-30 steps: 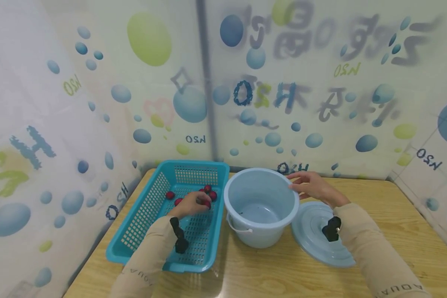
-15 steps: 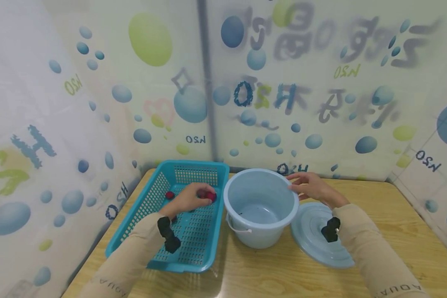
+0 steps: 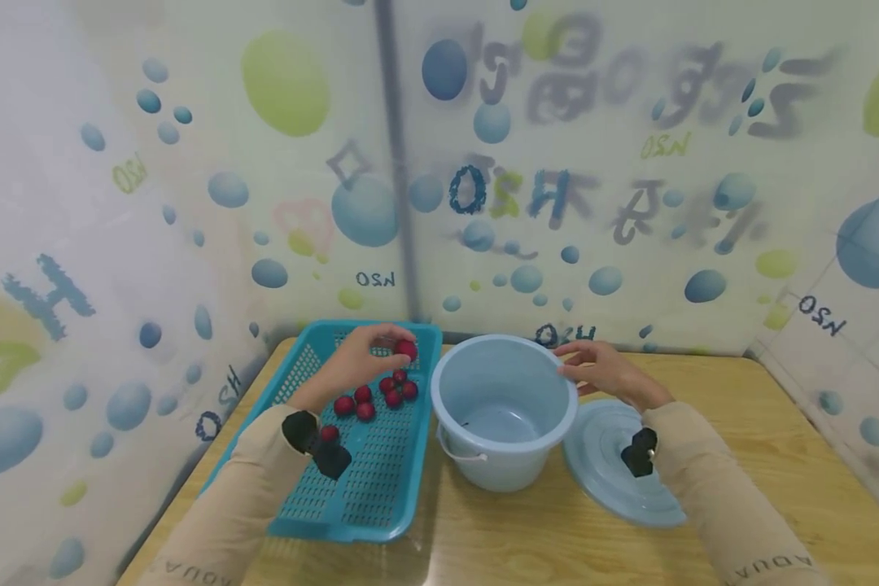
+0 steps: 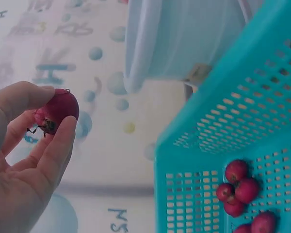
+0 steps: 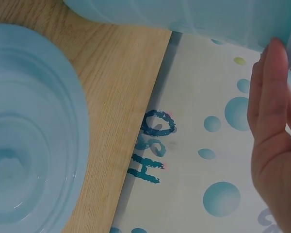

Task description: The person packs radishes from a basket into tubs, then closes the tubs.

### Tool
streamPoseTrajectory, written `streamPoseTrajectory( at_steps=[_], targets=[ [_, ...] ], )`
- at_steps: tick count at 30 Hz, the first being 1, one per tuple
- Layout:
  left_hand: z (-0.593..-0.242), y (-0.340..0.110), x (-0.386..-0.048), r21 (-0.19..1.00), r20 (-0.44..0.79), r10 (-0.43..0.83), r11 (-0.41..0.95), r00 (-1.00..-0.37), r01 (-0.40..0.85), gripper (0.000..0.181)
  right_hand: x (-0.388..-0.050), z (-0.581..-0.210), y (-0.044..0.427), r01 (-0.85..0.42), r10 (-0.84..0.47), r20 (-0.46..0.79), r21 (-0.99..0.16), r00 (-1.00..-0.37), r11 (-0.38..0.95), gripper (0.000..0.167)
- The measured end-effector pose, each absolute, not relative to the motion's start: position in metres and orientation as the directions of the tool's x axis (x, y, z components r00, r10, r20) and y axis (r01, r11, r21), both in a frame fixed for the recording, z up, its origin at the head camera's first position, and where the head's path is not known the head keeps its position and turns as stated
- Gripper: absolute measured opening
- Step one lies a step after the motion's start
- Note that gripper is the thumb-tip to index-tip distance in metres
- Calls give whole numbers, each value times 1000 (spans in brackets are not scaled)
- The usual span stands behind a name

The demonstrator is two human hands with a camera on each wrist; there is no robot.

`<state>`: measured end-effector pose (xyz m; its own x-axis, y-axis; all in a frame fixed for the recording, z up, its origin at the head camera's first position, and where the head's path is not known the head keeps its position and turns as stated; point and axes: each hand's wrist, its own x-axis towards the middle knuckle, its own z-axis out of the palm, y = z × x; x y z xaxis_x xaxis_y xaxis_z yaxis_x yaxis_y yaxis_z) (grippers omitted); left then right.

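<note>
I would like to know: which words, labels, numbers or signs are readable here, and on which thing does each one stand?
"H2O", mirrored, repeated on the wall sheet.
"AQUA", apparently, on the right sleeve.
Left sleeve: letters too blurred to confirm.
Large grey characters: too blurred to read.
Bucket, lid, basket: nothing readable.

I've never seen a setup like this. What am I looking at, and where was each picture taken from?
There's no machine here: a person works bare-handed, wearing cameras. The widest picture looks forward and down from the head. The other two come from the wrist cameras, each looking at that hand's work. On the table stand a basket with red radishes in it, a bucket and a lid. The left hand pinches one radish, apart from the others; the right hand touches the bucket's rim.
</note>
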<state>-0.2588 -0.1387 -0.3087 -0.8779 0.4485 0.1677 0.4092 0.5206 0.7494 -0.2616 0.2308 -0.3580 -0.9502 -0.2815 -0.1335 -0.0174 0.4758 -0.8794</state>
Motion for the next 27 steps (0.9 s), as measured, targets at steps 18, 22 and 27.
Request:
streamPoseTrajectory(
  at_steps=[18, 22, 27],
  targets=[
    [-304, -54, -267, 756, 208, 588, 411, -781, 510, 29, -260, -355, 229, -46, -296, -114, -875, -948, 483, 45],
    [-305, -42, -270, 733, 198, 602, 433, -774, 524, 27, -260, -355, 229, -48, -300, -111, -877, -948, 478, 44],
    [-313, -34, -274, 708, 153, 636, 464, -756, 533, 24, -260, -355, 229, -35, -287, -118, -878, -951, 477, 44]
  ],
)
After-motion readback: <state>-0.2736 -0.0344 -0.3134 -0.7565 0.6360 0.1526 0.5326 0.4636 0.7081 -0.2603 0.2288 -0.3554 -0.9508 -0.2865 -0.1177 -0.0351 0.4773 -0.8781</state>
